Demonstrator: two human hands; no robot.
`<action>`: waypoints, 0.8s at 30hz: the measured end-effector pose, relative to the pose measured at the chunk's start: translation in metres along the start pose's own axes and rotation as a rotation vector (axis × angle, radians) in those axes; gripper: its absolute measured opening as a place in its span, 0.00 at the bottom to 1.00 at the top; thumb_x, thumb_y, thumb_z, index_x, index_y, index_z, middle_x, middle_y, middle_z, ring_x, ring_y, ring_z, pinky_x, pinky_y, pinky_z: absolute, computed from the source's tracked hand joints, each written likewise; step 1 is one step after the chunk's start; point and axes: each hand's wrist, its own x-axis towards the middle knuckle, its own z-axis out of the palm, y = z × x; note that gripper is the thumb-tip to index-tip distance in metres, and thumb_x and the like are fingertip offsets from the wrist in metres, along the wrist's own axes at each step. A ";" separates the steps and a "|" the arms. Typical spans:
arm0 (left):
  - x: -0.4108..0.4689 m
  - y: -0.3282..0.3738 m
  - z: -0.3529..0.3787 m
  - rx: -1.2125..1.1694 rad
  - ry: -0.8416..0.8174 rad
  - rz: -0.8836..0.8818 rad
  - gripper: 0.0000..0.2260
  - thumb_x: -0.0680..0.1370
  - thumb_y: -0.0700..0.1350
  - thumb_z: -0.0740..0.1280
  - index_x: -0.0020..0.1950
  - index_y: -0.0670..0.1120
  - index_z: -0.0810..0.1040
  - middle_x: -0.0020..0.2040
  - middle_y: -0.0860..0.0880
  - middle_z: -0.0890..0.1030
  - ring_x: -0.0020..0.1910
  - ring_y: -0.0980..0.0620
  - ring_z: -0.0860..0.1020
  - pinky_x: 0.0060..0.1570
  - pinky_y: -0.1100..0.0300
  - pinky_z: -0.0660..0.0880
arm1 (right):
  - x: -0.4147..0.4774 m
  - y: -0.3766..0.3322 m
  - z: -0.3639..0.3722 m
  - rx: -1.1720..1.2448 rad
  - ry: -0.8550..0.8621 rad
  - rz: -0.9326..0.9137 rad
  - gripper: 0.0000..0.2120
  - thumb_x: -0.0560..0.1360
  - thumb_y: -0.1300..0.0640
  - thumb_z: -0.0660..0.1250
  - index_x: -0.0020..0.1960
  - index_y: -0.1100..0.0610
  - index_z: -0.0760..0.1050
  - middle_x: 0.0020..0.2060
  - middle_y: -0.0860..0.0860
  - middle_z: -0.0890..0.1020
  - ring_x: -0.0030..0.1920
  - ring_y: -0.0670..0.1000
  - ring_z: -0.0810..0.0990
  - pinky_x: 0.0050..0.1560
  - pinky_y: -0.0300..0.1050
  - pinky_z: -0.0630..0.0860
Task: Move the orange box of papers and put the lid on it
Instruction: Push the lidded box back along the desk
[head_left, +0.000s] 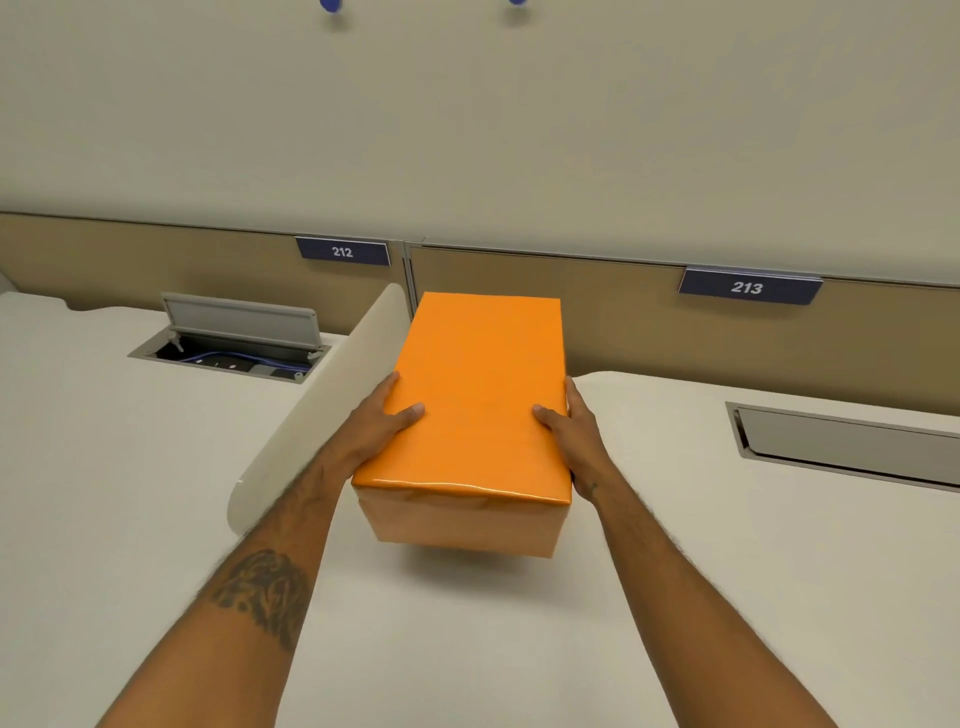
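**Lid was on the orange box, but it wasn't a done deal yet**

So I had the orange box (470, 512) sitting on the desk (467, 649), just right of the white divider (332, 410) and in front of the 213 sign (748, 287). The lid (475, 395) was already over the top, papers hidden underneath. My left hand (382, 421) was clamped on the lid's left edge and my right hand (569, 431) on its right edge, thumbs flat on top.

My worry: the near edge of the lid looked a bit wavy, so it may not have been fully seated. Pushing unevenly could've cocked it sideways or crumpled a corner. And with the box that close to the divider, a shove leftward would've bumped it.
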 end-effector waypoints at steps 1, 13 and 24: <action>0.009 -0.003 -0.002 0.000 -0.005 -0.007 0.36 0.77 0.59 0.65 0.80 0.55 0.50 0.79 0.47 0.57 0.74 0.42 0.64 0.70 0.44 0.64 | 0.009 0.001 0.005 -0.005 -0.001 0.012 0.35 0.79 0.50 0.66 0.79 0.43 0.50 0.72 0.50 0.69 0.65 0.57 0.75 0.64 0.64 0.73; 0.112 -0.038 -0.032 0.063 -0.022 -0.014 0.34 0.79 0.58 0.62 0.80 0.54 0.49 0.80 0.46 0.56 0.75 0.42 0.62 0.71 0.45 0.61 | 0.109 0.015 0.065 -0.023 0.034 0.056 0.36 0.79 0.50 0.66 0.79 0.42 0.48 0.74 0.49 0.66 0.67 0.57 0.73 0.64 0.65 0.73; 0.157 -0.058 -0.039 0.325 -0.049 0.045 0.29 0.82 0.57 0.57 0.80 0.52 0.49 0.80 0.45 0.51 0.78 0.43 0.54 0.74 0.47 0.53 | 0.138 0.036 0.091 -0.055 0.097 0.075 0.35 0.79 0.49 0.65 0.79 0.42 0.49 0.75 0.49 0.66 0.68 0.58 0.72 0.64 0.66 0.72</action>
